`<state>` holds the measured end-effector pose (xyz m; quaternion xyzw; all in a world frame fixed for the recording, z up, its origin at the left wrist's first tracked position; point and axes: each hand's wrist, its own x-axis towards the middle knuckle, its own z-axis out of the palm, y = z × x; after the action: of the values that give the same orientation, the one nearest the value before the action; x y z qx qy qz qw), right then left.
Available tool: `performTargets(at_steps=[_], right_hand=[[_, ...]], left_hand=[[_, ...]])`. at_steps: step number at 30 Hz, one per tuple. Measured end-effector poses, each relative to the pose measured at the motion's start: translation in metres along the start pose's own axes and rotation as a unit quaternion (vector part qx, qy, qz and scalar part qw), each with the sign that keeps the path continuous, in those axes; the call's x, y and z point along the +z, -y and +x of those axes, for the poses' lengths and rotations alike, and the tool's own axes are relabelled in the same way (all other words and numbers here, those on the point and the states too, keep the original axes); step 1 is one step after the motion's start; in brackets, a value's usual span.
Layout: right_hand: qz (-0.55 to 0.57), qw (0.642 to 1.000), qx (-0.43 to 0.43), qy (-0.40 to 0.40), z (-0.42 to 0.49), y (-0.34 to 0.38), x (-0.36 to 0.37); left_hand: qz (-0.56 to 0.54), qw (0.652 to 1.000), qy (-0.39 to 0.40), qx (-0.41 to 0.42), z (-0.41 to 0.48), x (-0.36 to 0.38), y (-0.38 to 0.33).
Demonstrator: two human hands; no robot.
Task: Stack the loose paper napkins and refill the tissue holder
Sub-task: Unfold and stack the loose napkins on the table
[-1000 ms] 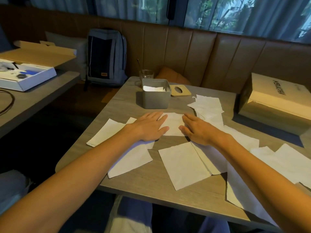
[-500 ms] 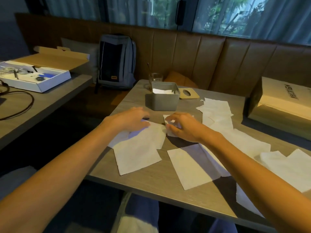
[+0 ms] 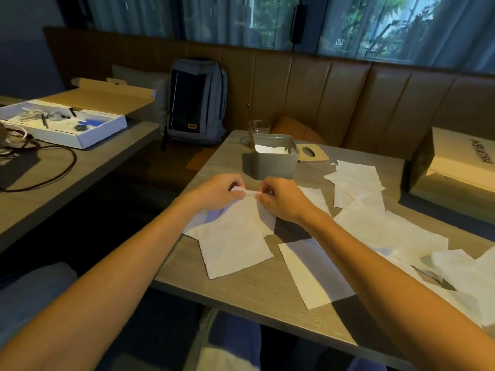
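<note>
Two bare hands are seen meeting over a wooden table [image 3: 267, 293], where the far edge of a white paper napkin [image 3: 235, 236] is pinched between them. The left hand [image 3: 217, 190] is closed on the edge from the 9 o'clock side, and the right hand [image 3: 284, 199] is closed on it from 3 o'clock, fingers curled in both cases. The held napkin is draped toward 6 o'clock, across other sheets lying flat beneath it. Directly beyond the hands, at 12 o'clock, a grey tissue holder [image 3: 276, 164] is stood open-topped, with a few white sheets visible inside. Its wooden lid [image 3: 312, 153], cut with an oval slot, is laid flat just beside it at 1 o'clock. A drinking glass [image 3: 258, 127] is placed behind the holder. Loose napkins are scattered widely: a single sheet [image 3: 313, 274] lies under the right forearm at 5 o'clock, a ragged pile [image 3: 356, 180] is spread at 2 o'clock, and more overlapping sheets [image 3: 396, 234] are strewn toward 3 and 4 o'clock, partly hidden by the right arm. A paper bag [image 3: 455, 164] is laid on its side at the table's 3 o'clock edge. A grey backpack [image 3: 197, 103] is propped on the brown bench [image 3: 348, 97] at 11 o'clock. A neighbouring table [image 3: 80, 170] at 9 o'clock is occupied by an open cardboard box [image 3: 69, 124] of small items and a dark cable [image 3: 53, 167].
</note>
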<state>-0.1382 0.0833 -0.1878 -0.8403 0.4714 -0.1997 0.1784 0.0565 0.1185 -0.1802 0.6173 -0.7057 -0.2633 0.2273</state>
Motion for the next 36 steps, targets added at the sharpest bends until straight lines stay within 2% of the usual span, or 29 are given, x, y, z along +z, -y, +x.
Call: performTargets(at_steps=[3, 8, 13, 16, 23, 27, 31, 36], right_hand=[[0.106, 0.992, 0.026, -0.061, 0.002, 0.0, -0.017], [0.252, 0.955, 0.078, -0.135, 0.002, -0.006, -0.051], [0.231, 0.943, 0.096, -0.218, -0.004, -0.029, -0.07], [0.184, 0.953, 0.122, -0.207, -0.01, -0.052, -0.071], [0.021, 0.981, 0.101, -0.162, -0.019, -0.084, -0.043], [-0.04, 0.981, 0.11, -0.157, -0.02, -0.085, -0.032], [-0.109, 0.977, 0.103, -0.15, -0.02, -0.085, -0.026], [-0.148, 0.97, 0.11, -0.161, -0.019, -0.084, -0.024]], left_hand=[[-0.101, 0.993, -0.054, -0.008, 0.002, -0.008, -0.006], [-0.242, 0.962, -0.13, -0.006, 0.013, -0.014, -0.035], [-0.288, 0.947, -0.144, -0.014, 0.031, 0.011, -0.063], [-0.265, 0.955, -0.129, -0.018, 0.04, 0.036, -0.066], [-0.071, 0.986, -0.152, -0.013, 0.046, 0.077, -0.065], [0.049, 0.991, -0.125, 0.013, 0.046, 0.084, -0.067], [0.172, 0.979, -0.109, 0.002, 0.053, 0.088, -0.067], [0.305, 0.948, -0.089, -0.024, 0.048, 0.093, -0.067]])
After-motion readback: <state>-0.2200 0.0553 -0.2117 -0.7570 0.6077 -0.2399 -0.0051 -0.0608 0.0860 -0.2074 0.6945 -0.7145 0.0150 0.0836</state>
